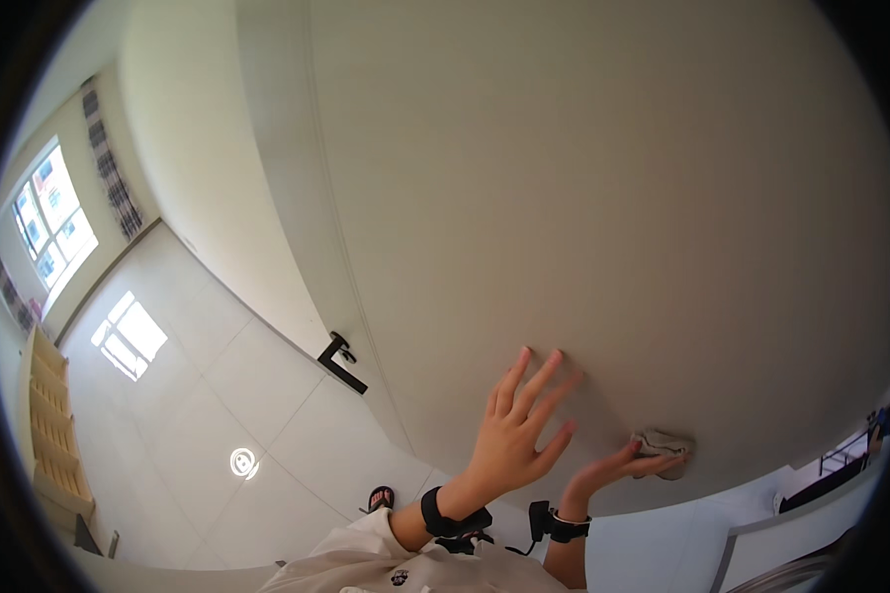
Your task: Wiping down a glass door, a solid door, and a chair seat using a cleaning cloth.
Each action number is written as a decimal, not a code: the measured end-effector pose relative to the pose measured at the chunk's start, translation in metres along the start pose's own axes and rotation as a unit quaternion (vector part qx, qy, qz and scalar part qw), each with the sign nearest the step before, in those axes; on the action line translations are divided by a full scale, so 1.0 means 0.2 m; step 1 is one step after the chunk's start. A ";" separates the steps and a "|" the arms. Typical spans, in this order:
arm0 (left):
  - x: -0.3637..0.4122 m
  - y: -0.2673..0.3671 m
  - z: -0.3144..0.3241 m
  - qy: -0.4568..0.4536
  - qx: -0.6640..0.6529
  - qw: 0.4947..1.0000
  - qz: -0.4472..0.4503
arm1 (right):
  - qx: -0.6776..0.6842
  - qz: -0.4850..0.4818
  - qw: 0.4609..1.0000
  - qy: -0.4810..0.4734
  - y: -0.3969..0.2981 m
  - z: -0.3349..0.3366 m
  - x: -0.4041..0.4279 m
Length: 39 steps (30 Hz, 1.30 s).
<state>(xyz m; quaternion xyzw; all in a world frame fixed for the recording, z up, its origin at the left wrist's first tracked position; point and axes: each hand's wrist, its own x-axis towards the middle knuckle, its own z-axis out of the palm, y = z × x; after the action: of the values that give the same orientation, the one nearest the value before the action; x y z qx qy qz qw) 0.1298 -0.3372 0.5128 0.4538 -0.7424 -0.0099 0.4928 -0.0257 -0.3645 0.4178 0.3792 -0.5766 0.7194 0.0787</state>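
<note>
A broad pale door fills most of the view in front of me. My left hand has its fingers spread, and the fingertips rest on or very near the door's surface; it holds nothing. Lower and to the right, my right hand grips a folded grey-beige cloth that lies against the door face. Part of the cloth is hidden behind the fingers. At the door's left edge sits a black lever handle, well apart from both hands. Each wrist wears a black band.
Glossy pale floor tiles stretch to the left, where a slatted wooden bed frame stands below a window with a checked curtain. My sandalled foot is under the door's edge. Dark items show at lower right.
</note>
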 end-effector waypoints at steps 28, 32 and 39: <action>-0.64 -1.85 -0.53 -0.087 0.158 0.976 -0.120 | -0.179 -0.246 0.947 -0.107 -0.63 0.72 -0.38; -0.62 -1.83 -0.55 -0.126 0.204 0.964 -0.114 | -0.172 -0.252 0.946 -0.114 -0.73 0.84 -0.44; -0.63 -1.87 -0.54 -0.152 0.208 0.961 -0.104 | -0.171 -0.266 0.939 -0.134 -0.96 1.07 -0.64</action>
<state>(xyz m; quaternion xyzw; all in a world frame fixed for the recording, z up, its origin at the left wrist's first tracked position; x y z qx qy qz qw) 0.4707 -0.4246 0.3050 0.6142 -0.7428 0.0246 0.2655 0.2668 -0.4504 0.4945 0.5923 -0.5743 0.5056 0.2525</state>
